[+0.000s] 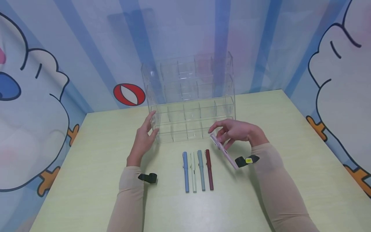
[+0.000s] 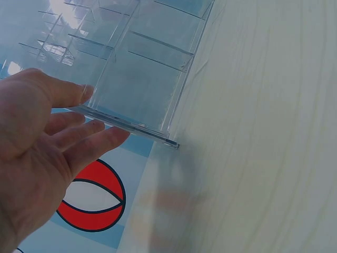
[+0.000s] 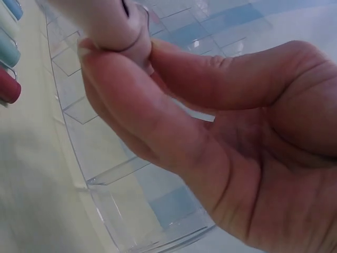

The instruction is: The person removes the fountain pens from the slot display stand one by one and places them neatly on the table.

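Centrally in the head view, the right hand [image 1: 237, 131] pinches a pink pen [image 1: 224, 152] between thumb and fingers, its body slanting down toward the lower right, just above the pale green table [image 1: 87, 180]; the right wrist view shows the fingers [image 3: 131, 121] curled tight round the pen's end [image 3: 100, 21]; the left hand [image 1: 143, 139] is spread with straight fingers at the left edge of the clear acrylic organizer [image 1: 191, 106], fingertips [image 2: 108, 138] near or touching its wall [image 2: 137, 89], though contact is hard to tell; below the organizer lie four pens side by side: blue [image 1: 185, 172], pale green [image 1: 193, 172], teal [image 1: 201, 170], dark red [image 1: 209, 169].
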Demonstrator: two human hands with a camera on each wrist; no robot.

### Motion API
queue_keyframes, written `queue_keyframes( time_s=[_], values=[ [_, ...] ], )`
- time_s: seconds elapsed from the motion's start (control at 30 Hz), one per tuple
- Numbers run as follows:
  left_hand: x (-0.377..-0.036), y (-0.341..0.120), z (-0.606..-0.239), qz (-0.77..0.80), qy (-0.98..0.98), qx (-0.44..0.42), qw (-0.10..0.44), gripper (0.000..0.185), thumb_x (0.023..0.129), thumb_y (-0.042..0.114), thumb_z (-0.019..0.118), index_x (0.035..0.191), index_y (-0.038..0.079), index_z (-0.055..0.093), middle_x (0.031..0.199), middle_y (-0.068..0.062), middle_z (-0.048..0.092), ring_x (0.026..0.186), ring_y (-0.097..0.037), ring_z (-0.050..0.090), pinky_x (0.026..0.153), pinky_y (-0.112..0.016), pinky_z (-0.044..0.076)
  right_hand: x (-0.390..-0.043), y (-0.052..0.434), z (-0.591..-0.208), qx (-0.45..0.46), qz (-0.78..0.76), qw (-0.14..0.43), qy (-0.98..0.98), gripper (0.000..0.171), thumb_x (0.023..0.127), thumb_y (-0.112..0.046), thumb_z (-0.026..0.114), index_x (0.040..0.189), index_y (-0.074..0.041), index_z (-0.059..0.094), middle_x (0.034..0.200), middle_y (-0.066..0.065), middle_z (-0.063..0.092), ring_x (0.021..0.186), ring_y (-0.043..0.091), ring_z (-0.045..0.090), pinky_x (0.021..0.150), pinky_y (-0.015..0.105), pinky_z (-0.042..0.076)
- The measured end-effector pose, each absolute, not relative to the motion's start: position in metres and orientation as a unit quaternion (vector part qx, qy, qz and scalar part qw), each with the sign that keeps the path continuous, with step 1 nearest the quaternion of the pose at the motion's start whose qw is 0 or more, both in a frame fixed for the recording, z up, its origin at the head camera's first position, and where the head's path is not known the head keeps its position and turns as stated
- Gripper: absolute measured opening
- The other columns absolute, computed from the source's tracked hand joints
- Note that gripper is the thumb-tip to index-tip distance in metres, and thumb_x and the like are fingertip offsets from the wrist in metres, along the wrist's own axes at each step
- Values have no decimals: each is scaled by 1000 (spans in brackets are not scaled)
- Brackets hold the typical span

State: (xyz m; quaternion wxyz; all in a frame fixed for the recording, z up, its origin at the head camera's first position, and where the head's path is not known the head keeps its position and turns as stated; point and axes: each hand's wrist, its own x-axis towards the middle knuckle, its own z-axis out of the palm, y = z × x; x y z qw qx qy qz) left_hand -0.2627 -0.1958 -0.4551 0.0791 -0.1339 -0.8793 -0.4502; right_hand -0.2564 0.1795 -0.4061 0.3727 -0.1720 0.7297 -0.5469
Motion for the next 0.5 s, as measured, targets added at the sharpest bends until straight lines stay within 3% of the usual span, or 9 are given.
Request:
queue_keyframes(
  time_s=[0.17, 0.5],
  values=[
    [-264, -196, -456, -447, -880, -135, 81, 72, 100, 7, 60, 159, 30, 26, 162, -5, 29, 138, -38, 43, 111, -53, 37, -257, 179, -408, -190, -523, 381, 739, 45, 93, 11, 57, 138, 8, 52, 91, 18, 64, 81, 28, 67, 77, 50, 60],
    [-263, -196, -456, -450, -879, -135, 79, 74, 100, 6, 60, 159, 34, 26, 162, -5, 29, 138, -38, 43, 111, -53, 38, -258, 175, -417, -179, -470, 397, 767, 34, 93, 8, 61, 127, 9, 55, 93, 18, 64, 79, 26, 69, 77, 42, 61]
  ],
)
